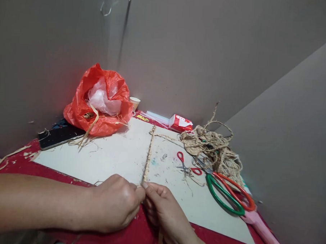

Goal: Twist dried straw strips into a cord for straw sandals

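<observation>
Straw-coloured plaited cord [149,155] ran down the middle of the pale board [104,159], its near end pinched between the thumb and fingers of your right hand [162,204]. Your left hand [118,202] was curled into a fist just beside it (whether it gripped anything, I couldn't tell). Right of the cord lay small scissors [186,169], then large scissors [224,191] near a heap of braid [194,141]; a red bag [81,106] sat to its left.
</observation>
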Demonstrator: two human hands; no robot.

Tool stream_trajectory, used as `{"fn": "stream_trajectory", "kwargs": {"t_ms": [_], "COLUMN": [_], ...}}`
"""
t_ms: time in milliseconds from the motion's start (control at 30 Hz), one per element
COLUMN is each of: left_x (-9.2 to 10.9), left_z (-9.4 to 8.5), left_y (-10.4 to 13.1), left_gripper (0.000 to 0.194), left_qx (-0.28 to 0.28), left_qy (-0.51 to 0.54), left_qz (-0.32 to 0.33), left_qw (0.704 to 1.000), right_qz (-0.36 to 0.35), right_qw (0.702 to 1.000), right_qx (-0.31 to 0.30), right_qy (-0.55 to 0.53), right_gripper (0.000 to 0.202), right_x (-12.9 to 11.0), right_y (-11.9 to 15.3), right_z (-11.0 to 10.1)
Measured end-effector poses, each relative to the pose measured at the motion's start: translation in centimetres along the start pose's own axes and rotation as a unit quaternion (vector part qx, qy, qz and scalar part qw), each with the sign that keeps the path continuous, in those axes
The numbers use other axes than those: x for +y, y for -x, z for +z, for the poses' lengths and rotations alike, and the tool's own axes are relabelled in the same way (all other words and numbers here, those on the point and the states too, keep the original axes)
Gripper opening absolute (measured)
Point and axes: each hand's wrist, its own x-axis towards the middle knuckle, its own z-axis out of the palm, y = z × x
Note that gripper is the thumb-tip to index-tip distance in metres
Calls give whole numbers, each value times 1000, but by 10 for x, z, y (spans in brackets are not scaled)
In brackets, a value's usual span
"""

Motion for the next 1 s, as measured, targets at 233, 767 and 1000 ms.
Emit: {"fn": "stream_trajectory", "kwargs": {"t_ms": [233, 767, 1000], "left_x": [9, -20, -22], "left_z": [10, -5, 2], "left_y": [5, -20, -20], "left_gripper": [16, 19, 22], "left_qx": [10, -48, -47], "left_qy": [-98, 623, 574], "left_qz": [95, -241, -143], "left_qw": [991, 742, 805], "right_qz": [9, 11, -2], "right_qw": [1000, 999, 993], "right_qx": [-11, -37, -64], "right_qy": [-24, -9, 96], "right_gripper": [39, 37, 33], "right_x": [5, -5, -8], "right_y": [1, 0, 1], "right_z": [1, -3, -11]}}
